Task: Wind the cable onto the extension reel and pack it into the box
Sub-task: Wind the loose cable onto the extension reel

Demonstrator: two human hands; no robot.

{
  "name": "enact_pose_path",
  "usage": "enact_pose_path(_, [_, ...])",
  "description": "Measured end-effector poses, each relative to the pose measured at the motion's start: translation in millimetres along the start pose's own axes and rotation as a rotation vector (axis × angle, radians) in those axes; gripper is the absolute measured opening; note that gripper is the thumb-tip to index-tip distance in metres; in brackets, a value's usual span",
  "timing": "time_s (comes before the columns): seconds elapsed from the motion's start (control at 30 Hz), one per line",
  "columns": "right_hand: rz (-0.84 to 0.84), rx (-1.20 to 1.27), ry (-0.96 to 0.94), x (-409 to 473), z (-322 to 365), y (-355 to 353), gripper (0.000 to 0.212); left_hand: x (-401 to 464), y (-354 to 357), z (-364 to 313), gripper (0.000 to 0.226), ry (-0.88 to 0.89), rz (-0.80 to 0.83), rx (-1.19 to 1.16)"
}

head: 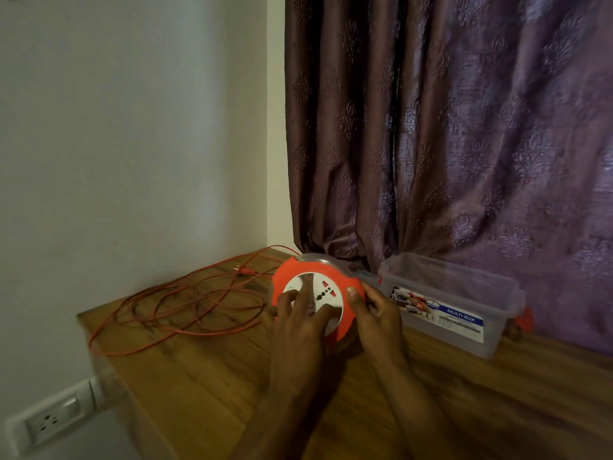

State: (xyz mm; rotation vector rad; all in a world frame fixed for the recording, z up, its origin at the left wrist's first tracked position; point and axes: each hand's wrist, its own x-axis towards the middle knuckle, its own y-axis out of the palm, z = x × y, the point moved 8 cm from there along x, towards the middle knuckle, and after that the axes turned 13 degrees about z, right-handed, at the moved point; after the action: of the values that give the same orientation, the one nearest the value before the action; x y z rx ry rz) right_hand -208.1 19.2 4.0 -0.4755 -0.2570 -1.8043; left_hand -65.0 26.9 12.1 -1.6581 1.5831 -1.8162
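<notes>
An orange extension reel (303, 270) with a white socket face stands tilted on its edge on the wooden table (205, 376). My left hand (300, 322) lies on the white face, fingers spread over it. My right hand (376, 315) grips the reel's right rim. The thin orange cable (185, 310) lies in loose loops on the table to the left of the reel, its plug (245, 269) near the back corner. A clear plastic box (464, 293) with a blue MULTI-BOX label stands open to the right of the reel.
A purple patterned curtain (447, 144) hangs behind the table and touches the box. A white wall stands on the left, with a wall socket plate (49, 419) below the table's left edge. Bare wooden surface stretches in front of the reel.
</notes>
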Motion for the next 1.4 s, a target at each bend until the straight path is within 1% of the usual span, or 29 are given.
enact_pose_path(0.07, [-0.041, 0.012, 0.01, 0.7, -0.1, -4.9, 0.005, -2.5, -3.6, -0.4, 0.05, 0.021, -0.051, -0.04])
enact_pose_path(0.1, [-0.062, 0.011, 0.007, 1.4, 0.7, -8.3, 0.005, -3.7, -5.7, 2.2, 0.053, 0.002, -0.078, -0.065])
enact_pose_path(0.2, [-0.109, -0.002, -0.001, 2.4, 3.6, -17.3, 0.006, -5.4, -11.0, 18.0, 0.043, -0.139, -0.165, -0.157])
enact_pose_path(0.23, [-0.117, -0.004, -0.004, 2.7, 4.0, -19.1, 0.006, -5.0, -9.4, 22.3, 0.043, -0.181, -0.164, -0.178])
enact_pose_path(0.3, [-0.128, -0.004, -0.013, 3.0, 4.5, -19.9, 0.004, -2.5, -0.4, 28.5, 0.051, -0.24, -0.112, -0.192])
enact_pose_path(0.4, [-0.119, -0.014, -0.038, 2.7, 5.3, -14.5, 0.004, -1.2, 5.5, 29.6, 0.059, -0.249, -0.082, -0.144])
enact_pose_path(0.63, [-0.083, -0.052, -0.064, 1.1, 7.6, -2.0, 0.027, -0.5, 8.8, 27.3, 0.066, -0.259, -0.101, -0.162])
enact_pose_path(0.77, [-0.067, -0.079, -0.059, 0.1, 4.1, -1.3, 0.032, 3.8, 9.5, 29.5, 0.071, -0.286, -0.045, -0.062])
enact_pose_path(0.83, [-0.071, -0.073, -0.05, -0.7, -0.9, -3.9, 0.029, 8.8, 11.1, 24.9, 0.069, -0.269, -0.016, -0.034])
enact_pose_path(0.93, [-0.1, -0.03, -0.024, -0.3, -7.2, -11.9, 0.015, 21.0, 17.0, 14.9, 0.067, -0.214, 0.023, -0.129])
enact_pose_path(1.0, [-0.14, 0.011, 0.0, 1.2, -10.2, -19.9, 0.01, 32.4, 23.1, 10.5, 0.066, -0.214, 0.057, -0.161])
enact_pose_path(1.07, [-0.18, 0.045, 0.019, 3.5, -12.9, -30.2, 0.01, 40.9, 25.5, 4.4, 0.063, -0.215, 0.047, -0.151])
enact_pose_path(1.17, [-0.197, 0.036, 0.043, 7.3, -16.6, -44.0, 0.025, 47.1, 32.5, -9.0, 0.06, -0.155, 0.057, -0.081])
enact_pose_path(1.2, [-0.19, 0.046, 0.056, 8.4, -18.6, -46.6, 0.023, 46.5, 33.1, -13.2, 0.062, -0.113, 0.059, -0.058])
enact_pose_path(1.27, [-0.167, 0.058, 0.077, 10.1, -21.5, -49.6, 0.011, 45.2, 32.0, -19.2, 0.067, -0.007, 0.046, -0.015])
enact_pose_path(1.33, [-0.145, 0.067, 0.085, 10.8, -22.7, -48.2, 0.008, 44.3, 30.3, -20.6, 0.065, 0.057, 0.044, 0.04])
enact_pose_path(1.37, [-0.133, 0.071, 0.093, 10.4, -23.3, -46.3, 0.012, 43.7, 29.6, -18.9, 0.061, 0.063, 0.048, 0.041])
enact_pose_path(1.4, [-0.123, 0.07, 0.101, 9.8, -24.1, -44.2, 0.02, 42.5, 29.1, -16.0, 0.058, 0.057, 0.046, 0.023])
